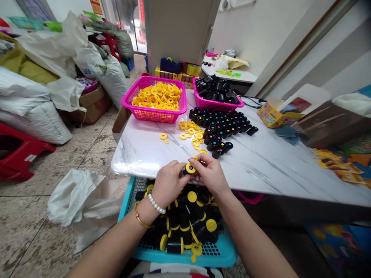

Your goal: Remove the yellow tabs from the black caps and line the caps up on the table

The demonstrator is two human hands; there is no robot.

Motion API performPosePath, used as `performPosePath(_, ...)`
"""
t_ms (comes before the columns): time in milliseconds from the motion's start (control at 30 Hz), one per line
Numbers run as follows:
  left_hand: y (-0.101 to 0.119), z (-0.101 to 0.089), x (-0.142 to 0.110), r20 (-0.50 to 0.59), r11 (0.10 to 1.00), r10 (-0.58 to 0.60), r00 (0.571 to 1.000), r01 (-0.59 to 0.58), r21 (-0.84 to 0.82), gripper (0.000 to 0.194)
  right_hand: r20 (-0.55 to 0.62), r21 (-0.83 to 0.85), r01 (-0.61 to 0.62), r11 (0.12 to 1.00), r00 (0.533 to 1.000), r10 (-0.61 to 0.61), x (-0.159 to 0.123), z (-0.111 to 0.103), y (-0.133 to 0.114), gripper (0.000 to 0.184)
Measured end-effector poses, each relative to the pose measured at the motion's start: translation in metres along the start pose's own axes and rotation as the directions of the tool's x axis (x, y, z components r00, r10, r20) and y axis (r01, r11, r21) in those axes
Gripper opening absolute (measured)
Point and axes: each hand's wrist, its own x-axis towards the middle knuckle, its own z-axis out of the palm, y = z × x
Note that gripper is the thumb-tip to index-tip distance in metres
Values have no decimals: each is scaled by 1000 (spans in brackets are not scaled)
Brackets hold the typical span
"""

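Note:
Over the table's near edge, my left hand grips a small black cylinder, partly hidden by the fingers. A yellow ring cap with a tab sits on the cylinder's end. The fingers of my right hand pinch that cap at its tab side. Just below both hands, a blue basket holds many black cylinders with yellow caps. Loose yellow ring caps lie on the table ahead. Beside them, black cylinders with coloured dots on their ends stand in a cluster, a few tipped over.
On the white table, a pink basket of yellow caps stands at the back left. Another pink basket holds black cylinders. An opened yellow box sits right. White sacks and a red stool stand left on the floor.

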Motion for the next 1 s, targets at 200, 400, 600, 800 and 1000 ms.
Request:
performPosePath(200, 4, -5, -1, 6, 1000, -22, 1000, 22, -11, 9, -48, -124, 164, 979, 984, -171, -2, 3, 3, 21)
performPosePath(400, 6, -15, 2, 240, 870, -117, 964, 216, -443, 27, 18, -152, 118, 981, 993, -116, -4, -2, 4, 25)
performPosePath(600, 7, -2, 11, 251, 740, -264, 931, 363, -566, 30, -27, -205, 107, 973, 993, -115, -4, -1, 10, 25)
performPosePath(800, 9, -4, 0, 174, 827, -234, 957, 290, -482, 27, 16, -124, 121, 985, 993, -120, -6, 0, 6, 27)
performPosePath(1000, 15, 0, -12, -164, 986, -28, 986, 0, -168, 31, -33, -174, 245, 954, 966, -255, -5, 2, 4, 29)
